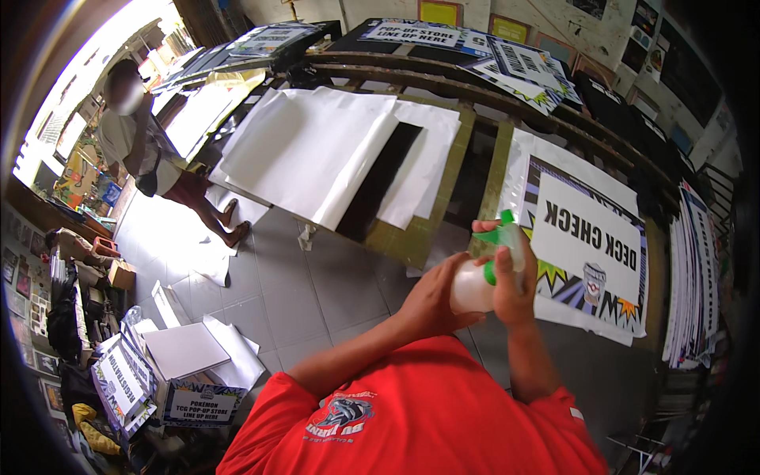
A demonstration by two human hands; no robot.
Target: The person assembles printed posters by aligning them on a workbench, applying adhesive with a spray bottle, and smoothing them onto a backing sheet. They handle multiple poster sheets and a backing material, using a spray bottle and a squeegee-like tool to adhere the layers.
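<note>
In front of my chest I hold a spray bottle with a whitish body (472,289) and green parts at its top. My left hand (437,291) is wrapped round the body. My right hand (514,294) closes on the upper part, beside the green collar and below the green spray head (500,234). Some of the top is hidden by fingers, so I cannot tell whether it is screwed tight. Just beyond the right hand lies a printed poster (590,237) with bold black lettering, a cup drawing and coloured bursts, on a larger white sheet.
White sheets (305,146) and a black strip (388,178) cover a board on the rack to the left. More printed signs (526,67) lie farther back. Boards stand upright (690,277) at right. Another person (142,146) stands at far left. Signs and boxes (190,352) fill the lower left floor.
</note>
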